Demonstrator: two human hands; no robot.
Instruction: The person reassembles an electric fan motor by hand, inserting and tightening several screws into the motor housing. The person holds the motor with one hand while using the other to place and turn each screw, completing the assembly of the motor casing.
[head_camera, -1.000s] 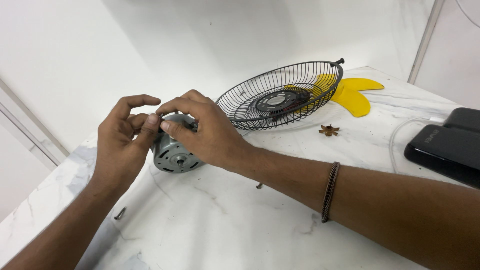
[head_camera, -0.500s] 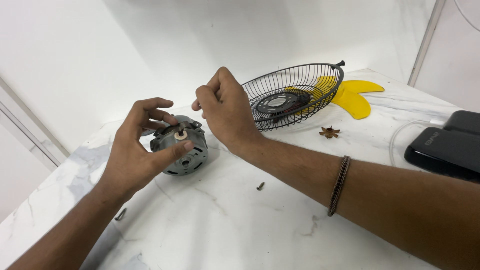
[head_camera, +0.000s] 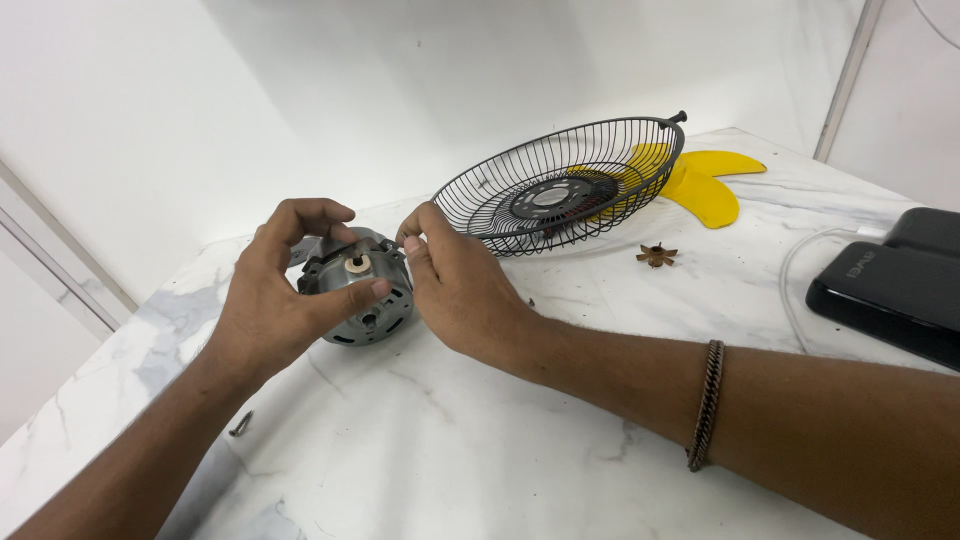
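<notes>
1. The left hand (head_camera: 265, 305) is clamped on the motor (head_camera: 357, 288), thumb across its face and fingers curled over the top, holding it tilted on the table (head_camera: 480, 450).
2. The right hand (head_camera: 455, 285) sits just right of that grip, thumb and forefinger pinched together at the motor's upper right edge; whether a small part lies between them I cannot tell.
3. A pale bush shows at the middle of the motor's face, just above the left thumb.
4. To do this well, I judge the left grip should stay firm so the motor cannot roll, while the right fingertips work straight in at the edge, without twisting the housing.
5. Far right of the right hand lie a wire guard (head_camera: 560, 190), a yellow blade (head_camera: 705, 185) behind it, a small brown star-shaped piece (head_camera: 656, 255) and a black case (head_camera: 895, 285).
6. Below the left wrist a loose screw (head_camera: 240, 424) rests on the table, easy to knock off.
</notes>
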